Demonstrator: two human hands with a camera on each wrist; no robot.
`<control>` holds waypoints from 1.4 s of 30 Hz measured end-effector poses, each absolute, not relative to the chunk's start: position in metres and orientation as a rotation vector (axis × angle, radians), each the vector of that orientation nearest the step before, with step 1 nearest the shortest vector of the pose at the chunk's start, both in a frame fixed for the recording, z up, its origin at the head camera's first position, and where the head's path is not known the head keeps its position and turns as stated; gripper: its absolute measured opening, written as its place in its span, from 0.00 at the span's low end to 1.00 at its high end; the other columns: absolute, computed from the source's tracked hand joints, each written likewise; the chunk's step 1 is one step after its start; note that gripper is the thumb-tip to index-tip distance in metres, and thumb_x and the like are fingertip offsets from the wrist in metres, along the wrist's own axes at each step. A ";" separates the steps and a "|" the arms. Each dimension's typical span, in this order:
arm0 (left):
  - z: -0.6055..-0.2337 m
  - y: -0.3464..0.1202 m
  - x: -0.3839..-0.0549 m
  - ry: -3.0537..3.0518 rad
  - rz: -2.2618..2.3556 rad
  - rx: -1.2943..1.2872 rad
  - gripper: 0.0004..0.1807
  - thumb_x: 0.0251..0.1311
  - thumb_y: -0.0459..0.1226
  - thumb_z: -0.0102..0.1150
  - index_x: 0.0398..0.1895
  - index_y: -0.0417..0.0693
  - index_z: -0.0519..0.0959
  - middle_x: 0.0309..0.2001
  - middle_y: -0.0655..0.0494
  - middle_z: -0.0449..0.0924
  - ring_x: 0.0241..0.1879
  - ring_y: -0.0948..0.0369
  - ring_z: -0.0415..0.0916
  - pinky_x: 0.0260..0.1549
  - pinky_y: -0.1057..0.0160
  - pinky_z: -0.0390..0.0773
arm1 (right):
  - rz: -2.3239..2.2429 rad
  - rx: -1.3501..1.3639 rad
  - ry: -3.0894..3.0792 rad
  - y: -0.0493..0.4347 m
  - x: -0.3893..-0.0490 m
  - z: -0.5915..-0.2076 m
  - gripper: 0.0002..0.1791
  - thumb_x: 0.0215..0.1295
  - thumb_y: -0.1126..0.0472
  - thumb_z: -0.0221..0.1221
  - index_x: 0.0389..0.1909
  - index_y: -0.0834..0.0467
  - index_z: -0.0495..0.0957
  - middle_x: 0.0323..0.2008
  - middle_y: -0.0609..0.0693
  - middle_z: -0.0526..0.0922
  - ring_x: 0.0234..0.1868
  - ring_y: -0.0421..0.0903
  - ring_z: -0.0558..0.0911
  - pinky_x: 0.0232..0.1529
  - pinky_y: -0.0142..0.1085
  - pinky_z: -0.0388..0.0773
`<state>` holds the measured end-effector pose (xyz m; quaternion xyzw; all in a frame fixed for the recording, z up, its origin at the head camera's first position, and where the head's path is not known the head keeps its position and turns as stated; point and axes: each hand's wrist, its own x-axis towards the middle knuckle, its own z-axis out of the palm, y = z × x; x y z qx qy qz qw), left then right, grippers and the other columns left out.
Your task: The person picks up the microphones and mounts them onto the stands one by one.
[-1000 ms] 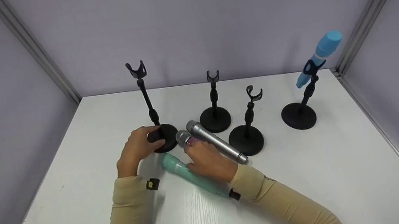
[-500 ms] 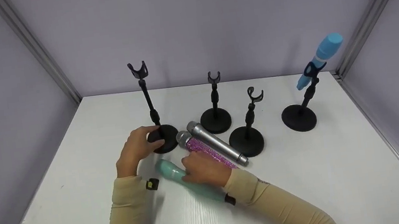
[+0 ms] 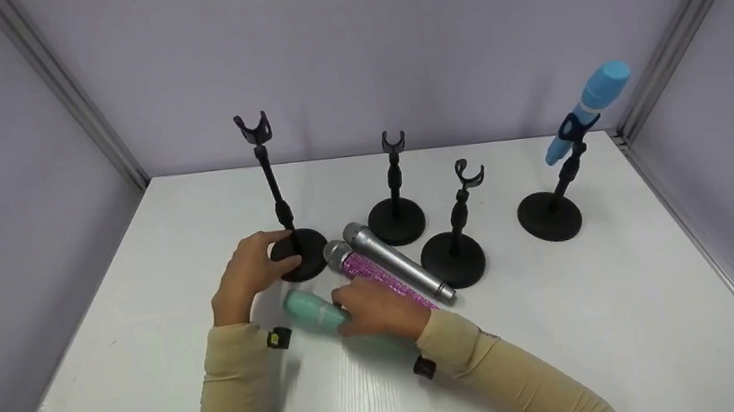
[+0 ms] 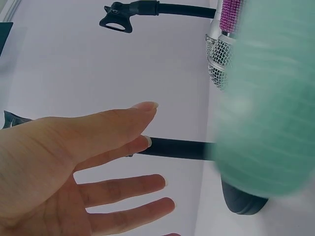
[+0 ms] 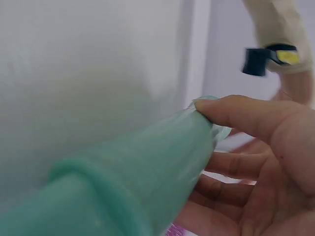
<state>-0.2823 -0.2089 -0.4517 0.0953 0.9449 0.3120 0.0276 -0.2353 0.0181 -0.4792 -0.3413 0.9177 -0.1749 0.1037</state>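
Observation:
In the head view my right hand [image 3: 384,306] grips a teal microphone [image 3: 310,309], its head pointing left, close over the table. The right wrist view shows the thumb and fingers around its handle [image 5: 142,167]. My left hand [image 3: 248,271] is at the round base of the tallest black microphone stand [image 3: 272,183], thumb and forefinger on either side of the pole's foot. Its fingers are extended and loosely spread in the left wrist view, where the teal microphone looms large at the right. This stand's clip holds nothing.
A pink glittery microphone [image 3: 384,278] and a silver microphone [image 3: 403,263] lie side by side beyond my right hand. Two shorter stands with bare clips, one at the back [image 3: 397,222] and one nearer [image 3: 454,262], stand behind them. A blue microphone [image 3: 603,88] sits in the far-right stand [image 3: 551,217].
My right hand has moved slightly left and toward me, closing around the teal microphone, which has shifted a little left. More of the pink microphone shows. My left hand has stayed at the stand base.

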 end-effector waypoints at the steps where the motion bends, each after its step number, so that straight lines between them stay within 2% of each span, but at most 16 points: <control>1: -0.451 -0.209 -0.282 2.914 0.966 0.288 0.30 0.65 0.40 0.68 0.69 0.40 0.75 0.69 0.36 0.75 0.72 0.38 0.68 0.70 0.38 0.68 | -0.544 -1.009 2.706 0.021 -0.236 -0.476 0.11 0.56 0.60 0.70 0.38 0.61 0.83 0.24 0.43 0.75 0.24 0.38 0.69 0.25 0.29 0.65; 7: -0.449 -0.209 -0.281 2.909 0.984 0.267 0.30 0.65 0.40 0.68 0.69 0.40 0.75 0.70 0.37 0.74 0.73 0.38 0.66 0.71 0.38 0.66 | -0.646 -0.999 2.761 0.042 -0.240 -0.457 0.17 0.57 0.58 0.70 0.46 0.61 0.84 0.34 0.50 0.86 0.31 0.40 0.75 0.33 0.32 0.73; 18: -0.452 -0.204 -0.281 2.904 0.978 0.296 0.30 0.65 0.38 0.68 0.69 0.39 0.75 0.69 0.36 0.75 0.72 0.38 0.67 0.71 0.38 0.67 | -0.958 -0.894 2.719 0.096 -0.234 -0.418 0.20 0.63 0.56 0.69 0.55 0.57 0.80 0.47 0.55 0.88 0.46 0.48 0.86 0.46 0.46 0.85; 26: -0.451 -0.204 -0.281 2.893 0.972 0.304 0.30 0.65 0.38 0.68 0.69 0.39 0.75 0.68 0.35 0.75 0.72 0.37 0.68 0.70 0.38 0.68 | -1.123 -0.971 2.649 0.132 -0.231 -0.397 0.22 0.63 0.60 0.70 0.57 0.57 0.79 0.46 0.55 0.88 0.44 0.50 0.86 0.45 0.48 0.85; 34: -0.454 -0.200 -0.282 2.890 0.953 0.329 0.30 0.65 0.38 0.68 0.69 0.40 0.75 0.67 0.32 0.75 0.70 0.37 0.70 0.69 0.38 0.68 | -1.251 -0.944 2.630 0.165 -0.229 -0.386 0.23 0.62 0.60 0.70 0.58 0.55 0.79 0.47 0.54 0.88 0.44 0.48 0.87 0.45 0.42 0.85; 42: -0.445 -0.193 -0.280 2.898 0.977 0.271 0.31 0.63 0.40 0.70 0.69 0.42 0.76 0.67 0.35 0.76 0.69 0.39 0.72 0.66 0.39 0.72 | -1.349 -0.819 2.670 0.198 -0.226 -0.377 0.25 0.61 0.61 0.72 0.59 0.53 0.79 0.49 0.53 0.87 0.47 0.50 0.84 0.46 0.48 0.86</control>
